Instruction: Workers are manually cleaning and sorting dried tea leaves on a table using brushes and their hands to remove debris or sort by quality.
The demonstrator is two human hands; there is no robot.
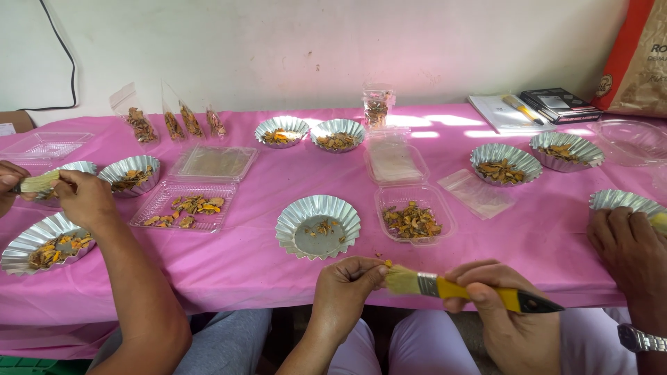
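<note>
At the far left a co-worker's hand point(87, 198) holds another brush point(38, 182) over the fluted foil dishes point(130, 172) of dried orange-brown slices.

Low in the middle, the person's left hand point(345, 285) is pinched shut on a small orange piece point(387, 264), held just off the near edge of the pink-covered worktop point(236, 257), in front of the foil dish point(317, 226) with a few scraps in it. The piece looks light, dry and brittle, so a fingertip pinch at its end likely suits it better than a squeeze.

The bristles of the paintbrush point(458, 288) touch the piece. The right hand point(500, 305) is wrapped round its yellow handle behind the metal ferrule; the brush seems stiff and light, its bristles soft.

Open cloth lies between the dish and a clear plastic tray point(415, 212) of slices; another person's hand point(636, 253) crowds the right edge.
</note>
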